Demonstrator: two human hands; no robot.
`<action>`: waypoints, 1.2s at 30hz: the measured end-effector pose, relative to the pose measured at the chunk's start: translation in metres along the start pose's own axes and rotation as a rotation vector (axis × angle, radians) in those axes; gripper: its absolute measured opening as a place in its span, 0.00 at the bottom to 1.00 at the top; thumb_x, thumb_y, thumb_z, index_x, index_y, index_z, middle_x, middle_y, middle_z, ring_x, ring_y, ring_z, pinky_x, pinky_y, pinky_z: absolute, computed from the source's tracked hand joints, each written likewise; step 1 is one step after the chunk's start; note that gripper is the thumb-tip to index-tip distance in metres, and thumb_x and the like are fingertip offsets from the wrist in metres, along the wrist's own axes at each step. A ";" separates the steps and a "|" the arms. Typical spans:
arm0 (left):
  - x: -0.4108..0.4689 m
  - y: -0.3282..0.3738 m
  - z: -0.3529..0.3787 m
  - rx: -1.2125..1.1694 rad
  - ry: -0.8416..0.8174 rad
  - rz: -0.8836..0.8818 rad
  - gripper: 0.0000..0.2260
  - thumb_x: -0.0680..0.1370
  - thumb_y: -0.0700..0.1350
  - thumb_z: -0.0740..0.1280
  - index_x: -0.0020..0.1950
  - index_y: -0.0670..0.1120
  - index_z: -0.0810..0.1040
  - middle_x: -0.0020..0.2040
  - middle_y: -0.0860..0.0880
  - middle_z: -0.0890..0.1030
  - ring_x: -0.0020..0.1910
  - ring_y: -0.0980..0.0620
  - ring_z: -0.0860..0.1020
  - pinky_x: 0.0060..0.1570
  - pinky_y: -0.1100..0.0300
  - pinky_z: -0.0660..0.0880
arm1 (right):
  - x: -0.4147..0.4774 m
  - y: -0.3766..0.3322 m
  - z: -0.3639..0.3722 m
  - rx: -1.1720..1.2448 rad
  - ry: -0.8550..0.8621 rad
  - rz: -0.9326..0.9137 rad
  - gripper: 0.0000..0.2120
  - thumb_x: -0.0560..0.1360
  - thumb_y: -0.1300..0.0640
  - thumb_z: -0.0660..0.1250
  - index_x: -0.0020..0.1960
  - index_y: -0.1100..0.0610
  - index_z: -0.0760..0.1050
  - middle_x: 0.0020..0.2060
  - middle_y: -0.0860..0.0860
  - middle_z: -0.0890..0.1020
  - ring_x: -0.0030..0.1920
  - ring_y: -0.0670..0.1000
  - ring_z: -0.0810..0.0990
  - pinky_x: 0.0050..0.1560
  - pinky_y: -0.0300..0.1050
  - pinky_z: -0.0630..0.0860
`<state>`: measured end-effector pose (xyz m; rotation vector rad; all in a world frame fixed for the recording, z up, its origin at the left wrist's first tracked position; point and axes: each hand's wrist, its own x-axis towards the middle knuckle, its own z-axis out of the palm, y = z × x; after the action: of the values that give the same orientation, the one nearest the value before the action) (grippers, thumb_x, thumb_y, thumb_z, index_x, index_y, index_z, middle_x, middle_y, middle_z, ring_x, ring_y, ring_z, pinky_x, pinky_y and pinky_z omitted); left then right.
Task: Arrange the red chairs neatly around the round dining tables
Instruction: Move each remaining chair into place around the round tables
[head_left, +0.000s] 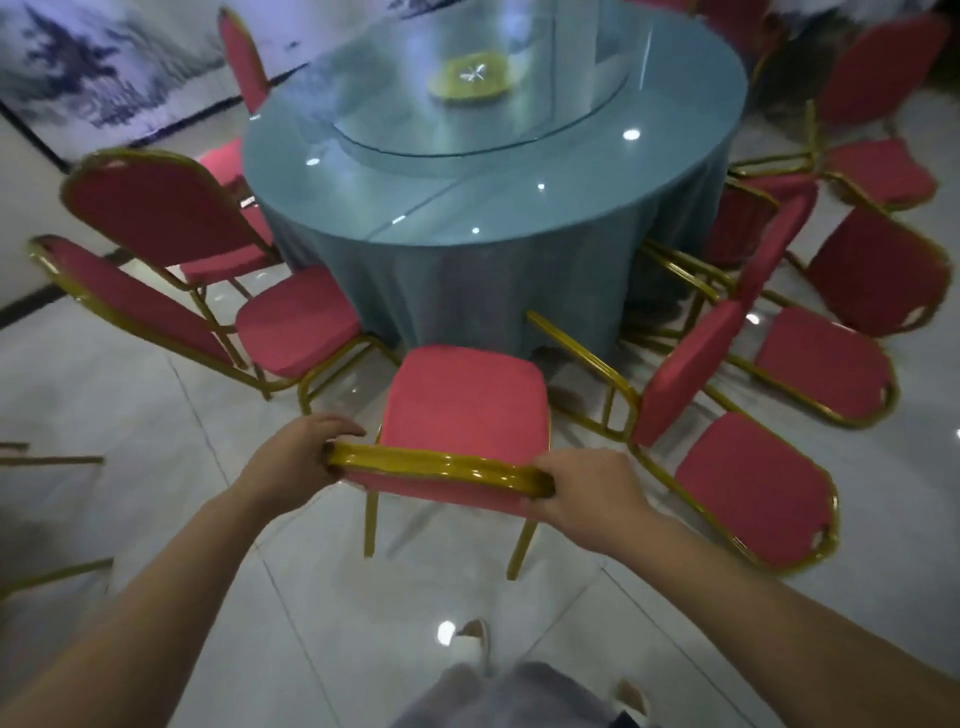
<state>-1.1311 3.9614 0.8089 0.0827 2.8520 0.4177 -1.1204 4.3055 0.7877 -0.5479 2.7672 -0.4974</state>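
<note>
A round dining table, draped in a blue-grey cloth and topped with glass, is ringed by red chairs with gold metal frames. The nearest chair is stood upright, its seat turned to the table's near edge; its backrest top is gripped at both ends by the left hand and the right hand. Two left chairs are angled toward the table's left edge. The right chairs are crowded together at odd angles by its right edge.
</note>
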 end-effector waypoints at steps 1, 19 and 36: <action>-0.005 -0.016 0.009 -0.019 0.009 -0.032 0.21 0.69 0.39 0.77 0.59 0.54 0.81 0.55 0.58 0.77 0.56 0.53 0.77 0.55 0.60 0.73 | 0.014 -0.020 0.012 0.022 -0.016 -0.019 0.14 0.73 0.37 0.64 0.39 0.47 0.71 0.36 0.45 0.77 0.40 0.49 0.77 0.37 0.45 0.69; 0.059 -0.091 -0.021 0.093 -0.350 -0.018 0.40 0.61 0.72 0.70 0.70 0.67 0.63 0.67 0.56 0.71 0.70 0.46 0.66 0.69 0.39 0.57 | 0.103 -0.098 0.086 0.328 -0.067 0.135 0.19 0.76 0.47 0.66 0.66 0.44 0.69 0.58 0.48 0.77 0.57 0.52 0.76 0.57 0.51 0.75; 0.092 0.237 0.139 -0.058 -0.663 0.448 0.31 0.76 0.55 0.69 0.76 0.57 0.62 0.75 0.49 0.64 0.72 0.48 0.65 0.68 0.56 0.64 | -0.143 0.153 0.089 0.658 0.077 0.867 0.31 0.77 0.46 0.68 0.76 0.50 0.62 0.74 0.51 0.66 0.72 0.50 0.67 0.67 0.40 0.64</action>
<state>-1.1792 4.2352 0.7261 0.7137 2.1488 0.4509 -1.0119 4.4724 0.6779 0.7826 2.3517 -1.1001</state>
